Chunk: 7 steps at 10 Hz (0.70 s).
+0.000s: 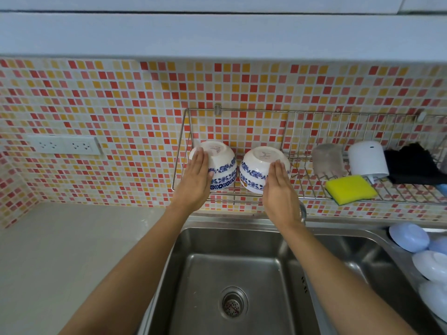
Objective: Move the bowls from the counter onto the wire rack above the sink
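Two white bowls with blue flower bands sit upside down, side by side, on the left end of the wire rack (180,151) above the sink. My left hand (194,180) lies flat against the left side of the left bowl (221,163). My right hand (279,189) lies flat against the right side of the right bowl (254,169). Both hands have straight fingers pressed on the bowls' outer walls. The two bowls nearly touch each other.
Further right, the rack holds an upturned clear cup (327,159), a white cup (367,160), a yellow sponge (350,189) and a black cloth (413,165). A steel sink (232,274) lies below. Pale blue and white dishes (428,262) are stacked at the right; a bare counter (60,250) is left.
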Available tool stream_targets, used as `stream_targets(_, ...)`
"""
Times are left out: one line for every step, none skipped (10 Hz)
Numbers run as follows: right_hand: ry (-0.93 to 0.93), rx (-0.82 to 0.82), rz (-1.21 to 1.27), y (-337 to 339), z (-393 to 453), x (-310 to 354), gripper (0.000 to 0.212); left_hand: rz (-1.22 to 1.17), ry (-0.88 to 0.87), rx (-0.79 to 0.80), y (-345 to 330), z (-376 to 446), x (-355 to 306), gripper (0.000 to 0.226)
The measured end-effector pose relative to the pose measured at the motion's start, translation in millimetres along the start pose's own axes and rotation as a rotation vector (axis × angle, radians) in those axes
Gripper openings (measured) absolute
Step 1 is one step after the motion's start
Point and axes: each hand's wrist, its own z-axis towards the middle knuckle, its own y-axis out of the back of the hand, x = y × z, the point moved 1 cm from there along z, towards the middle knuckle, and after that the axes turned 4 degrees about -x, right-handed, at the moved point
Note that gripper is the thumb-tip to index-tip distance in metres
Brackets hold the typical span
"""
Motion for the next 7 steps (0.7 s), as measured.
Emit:
stream_targets(0.036,0.013,-0.035,0.0,-5.3,-2.0,0.054,0.057,-0.016,0.025,-2.8,-1.8,2.2,0.063)
stream_targets(0.028,0.032,-0.073,1.0,-4.4,-0.8,0.056,0.061,-0.017,0.033,-2.7,0.4,3.1,0.064)
stream_targets(0.045,0.049,-0.101,2.5,-6.6,1.5,0.055,0.098,-0.007,0.005,-4.4,-2.9,0.4,0.065)
stream_targets(-0.030,0.082,-0.116,5.7,-17.5,5.2,0.054,0.205,0.041,-0.015,-6.1,-15.0,0.2,0.068)
stream_targets(-0.070,0.176,-0.167,5.7,-35.3,9.9,0.061,0.269,0.066,0.018,-7.5,-34.4,2.4,0.067)
stream_targets(-0.110,0.281,-0.121,16.3,-38.9,12.9,0.059,0.292,0.069,0.073,4.3,-54.2,-1.3,0.068)
stream_targets(-0.118,0.343,-0.060,28.7,-56.1,20.7,0.059,0.266,0.081,0.154,8.3,-79.9,-2.8,0.063)
